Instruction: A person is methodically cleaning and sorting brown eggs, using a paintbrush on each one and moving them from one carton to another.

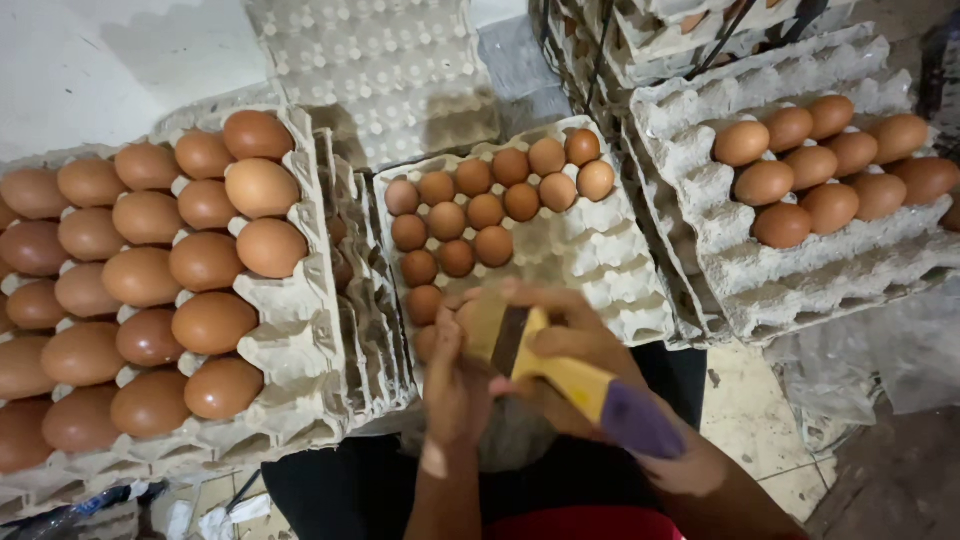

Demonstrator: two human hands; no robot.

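Right hand closed on yellow tool with purple handle; left hand closed, contents unclear, before half-filled egg tray.

Brown eggs sit in grey pulp trays, and the tool is yellow with a purple end.

Grey pulp egg trays fill my view. At left, a stacked tray carries large brown eggs in nearly every cup. In the centre, a partly filled tray holds smaller eggs toward its upper left corner, the rest of its cups bare. At right, another tray tops a stack, its eggs along the far rows. An empty tray lies beyond, at top centre. More trays stand stacked at upper right. I see no labels, signs or screens.
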